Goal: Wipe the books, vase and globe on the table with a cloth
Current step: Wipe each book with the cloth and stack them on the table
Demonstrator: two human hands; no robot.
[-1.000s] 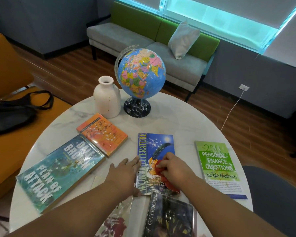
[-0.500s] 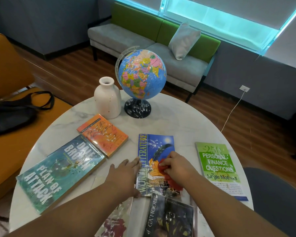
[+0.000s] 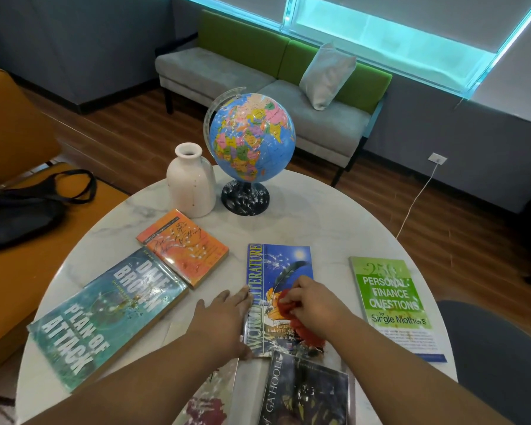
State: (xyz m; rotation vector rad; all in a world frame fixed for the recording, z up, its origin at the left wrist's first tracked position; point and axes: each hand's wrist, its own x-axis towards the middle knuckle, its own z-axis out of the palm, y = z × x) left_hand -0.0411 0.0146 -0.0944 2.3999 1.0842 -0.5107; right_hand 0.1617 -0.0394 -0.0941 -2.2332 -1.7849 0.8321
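**A:** Where's the cloth?

**B:** Red cloth (image 3: 293, 312) is bunched in the right hand (image 3: 314, 305). Fingers are curled round it, knuckles up, pressing it onto the cover of the blue World Literature book (image 3: 278, 262), approx mid-cover. A bit of cloth trails out under the wrist toward the book's near end.

**A:** Left hand?

**B:** Left hand (image 3: 223, 317) lies flat, palm down, fingers straight & together, pointing at the table's far edge. It rests along the spine side of the blue book w/ fingertips on the spine strip, gripping nothing. Both forearms reach in over the near edge, the left one slanting from the near-left.

**A:** Where's that book on the table (image 3: 319, 216)?

**B:** Centre, a little toward the near edge. Its near end meets a dark Ga'Hoole book (image 3: 307, 391) at the near edge; can't tell which lies on top.

**A:** Other books?

**B:** Teal Plan of Attack book (image 3: 105, 314) lies diagonal by the left edge. Orange book (image 3: 184, 246) is just beyond it, touching its far corner. Green personal finance book (image 3: 390, 302) sits by the right edge, apart from the blue one. One more glossy book (image 3: 209, 403) is cut off at the near edge, beside the dark one.

**A:** Vase, globe?

**B:** White vase (image 3: 190, 182) stands upright near the far edge. The globe (image 3: 252, 136), on a black speckled stand, is just beside it on the right; can't tell if they touch. Both are well apart from the hands.

**A:** Off the table?

**B:** Grey & green sofa (image 3: 227, 65) w/ a pale cushion (image 3: 327, 75) past the far edge, black bag (image 3: 19, 216) on an orange seat to the left
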